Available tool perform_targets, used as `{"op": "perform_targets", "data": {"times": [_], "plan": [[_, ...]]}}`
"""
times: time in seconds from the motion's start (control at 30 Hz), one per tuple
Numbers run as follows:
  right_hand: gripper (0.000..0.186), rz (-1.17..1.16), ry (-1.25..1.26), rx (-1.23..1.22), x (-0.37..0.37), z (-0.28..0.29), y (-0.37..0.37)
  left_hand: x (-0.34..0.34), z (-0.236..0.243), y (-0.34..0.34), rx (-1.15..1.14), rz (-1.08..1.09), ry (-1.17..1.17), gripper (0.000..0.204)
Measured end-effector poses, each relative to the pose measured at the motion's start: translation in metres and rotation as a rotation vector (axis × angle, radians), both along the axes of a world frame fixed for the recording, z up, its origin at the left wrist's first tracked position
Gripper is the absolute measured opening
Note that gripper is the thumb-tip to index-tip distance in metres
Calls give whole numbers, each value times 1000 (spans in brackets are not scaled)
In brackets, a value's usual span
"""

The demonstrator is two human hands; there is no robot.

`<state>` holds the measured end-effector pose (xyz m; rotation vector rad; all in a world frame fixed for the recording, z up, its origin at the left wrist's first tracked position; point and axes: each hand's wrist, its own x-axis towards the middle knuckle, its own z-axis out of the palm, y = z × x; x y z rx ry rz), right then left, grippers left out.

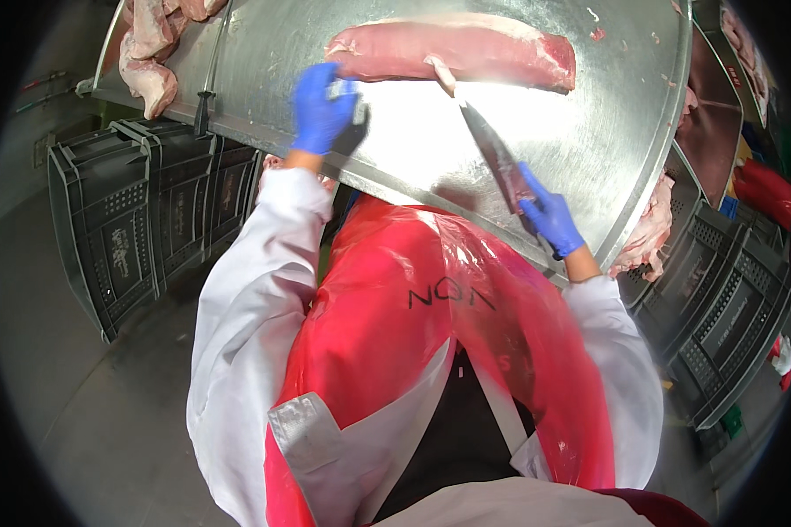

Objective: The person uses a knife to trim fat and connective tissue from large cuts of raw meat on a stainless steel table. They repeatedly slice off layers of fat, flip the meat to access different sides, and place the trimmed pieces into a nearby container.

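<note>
the meat [479, 53] lies on the metal table [277, 53], long axis left to right. the right hand [551, 213] grips a knife [487, 145], its blade pointing forward-left toward the meat. the left hand [322, 110] curls near the meat's left end; whether it holds anything cannot be told.

- Stainless-steel worktable [615, 123]: spans the upper middle; raised rim along its edges; surface smeared, scuffed.
- Light: strong white glare across the tabletop's middle; room dimmer toward the sides.
- Floor [141, 413]: smooth, dull grey; a faint seam line runs across it at left.
- Dark grey plastic crates [114, 228] at left, in a row just beside the table, walls perforated.
- More perforated grey crates [729, 325] at right, below the table's edge.
- Upper left background: grey, blurred; wall or floor, cannot tell.
</note>
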<state>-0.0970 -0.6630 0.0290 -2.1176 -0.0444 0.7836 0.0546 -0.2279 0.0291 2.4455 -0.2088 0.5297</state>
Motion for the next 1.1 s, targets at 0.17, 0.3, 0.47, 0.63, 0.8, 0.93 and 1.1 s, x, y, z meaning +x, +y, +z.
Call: {"op": "perform_targets", "data": {"times": [0.17,0.3,0.47,0.63,0.8,0.93,1.1], "plan": [[71,-455,-101,171,43,10,-6,21,-9,-130,484,-367,38,35],[68,-454,-234,215,94,5,43,38,-50,-113,201,-332,22,21],[67,-179,-406,-48,151,-28,116,44,-44,-102,-471,-208,342,12],[67,-39,-342,37,110,-54,131,41,-28,-96,-692,-170,352,13],[66,-48,-309,25,164,-25,229,7,60,-6,-960,-210,250,9],[64,-3,-364,-25,220,-41,265,-36,47,144,-597,55,291,10],[63,65,-396,-40,143,-35,250,-112,-6,259,175,364,613,51]]}}
